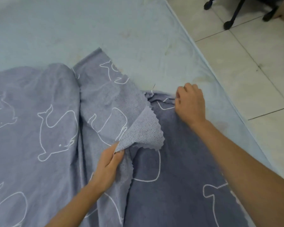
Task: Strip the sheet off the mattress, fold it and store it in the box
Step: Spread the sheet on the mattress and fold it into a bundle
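**Whale-print sheet bunched on a bare mattress**

A pale blue mattress (138, 38) fills the view, with tiled floor (252, 66) and a black chair base (236, 12) off at 1 o'clock. The grey-blue sheet (39, 120), printed with white whale outlines, lies bunched across the mattress from 9 to 5 o'clock. Toward 6 o'clock the left hand (107, 166) pinches a turned-up edge between thumb and fingers, the pale underside showing. At 3 o'clock the right hand (190, 104) has its fingers curled tight on the sheet's far corner.

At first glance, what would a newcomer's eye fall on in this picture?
The grey-blue sheet with white whale outlines lies crumpled over the near part of the pale mattress. The left hand pinches a turned-back corner at the centre; the right hand grips its edge farther right.
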